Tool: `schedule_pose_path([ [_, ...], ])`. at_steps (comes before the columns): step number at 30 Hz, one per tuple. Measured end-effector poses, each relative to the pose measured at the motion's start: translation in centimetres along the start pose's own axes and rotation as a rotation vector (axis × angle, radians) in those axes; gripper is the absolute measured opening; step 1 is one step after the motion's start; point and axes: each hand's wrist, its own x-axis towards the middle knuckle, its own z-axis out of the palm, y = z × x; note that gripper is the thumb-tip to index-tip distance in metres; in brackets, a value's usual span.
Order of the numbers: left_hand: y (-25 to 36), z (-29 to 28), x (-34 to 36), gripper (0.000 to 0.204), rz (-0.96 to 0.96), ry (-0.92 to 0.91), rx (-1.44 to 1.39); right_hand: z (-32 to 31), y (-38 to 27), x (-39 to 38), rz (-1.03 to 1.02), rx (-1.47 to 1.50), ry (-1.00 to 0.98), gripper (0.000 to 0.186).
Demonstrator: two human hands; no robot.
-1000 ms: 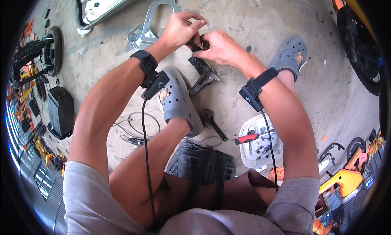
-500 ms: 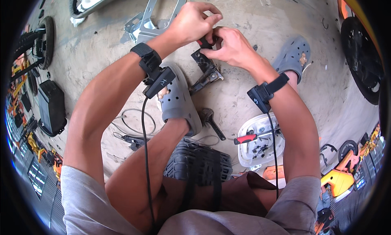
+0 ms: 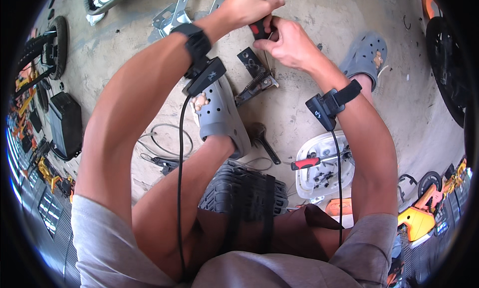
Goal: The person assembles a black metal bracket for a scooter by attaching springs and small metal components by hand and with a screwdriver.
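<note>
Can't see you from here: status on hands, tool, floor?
Right hand gripping red-black tool; left hand at its handle, grip unclear. Spring bracket on floor. Wrench near left shoe.

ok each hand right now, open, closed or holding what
Left hand: at the screwdriver, grip cannot be told.
Right hand: closed, holding the screwdriver.

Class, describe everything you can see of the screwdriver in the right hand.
The screwdriver has a red-and-black handle, apparently plastic, and a thin metallic shaft. The right hand grips it, partly hiding the handle. The shaft points toward the black bracket; whether its tip touches that, or the left hand touches the handle, is unclear.
</note>
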Motion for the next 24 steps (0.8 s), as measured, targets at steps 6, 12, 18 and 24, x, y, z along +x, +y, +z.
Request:
schedule_pose_path([
  [6, -1.5, -0.8, 0.0, 0.022, -0.048, -0.079, -0.036, 2.5, 1.2, -0.1, 0.0, 0.127, 0.04, 0.034],
  [12, -1.1, -1.0, -2.4, 0.023, -0.069, -0.025, -0.214, 1.5, -0.2, -0.7, 0.005, 0.128, -0.027, 0.031],
  [18, -6.7, -3.3, -8.3, 0.027, -0.297, 0.259, -0.422, 5.2, -1.6, -0.1, -0.157, -0.014, -0.238, 0.033],
  [24, -3.8, -2.5, -7.1, 0.029, -0.241, 0.327, -0.401, 4.0, -1.5, -0.7, -0.137, 0.09, -0.139, 0.03],
])
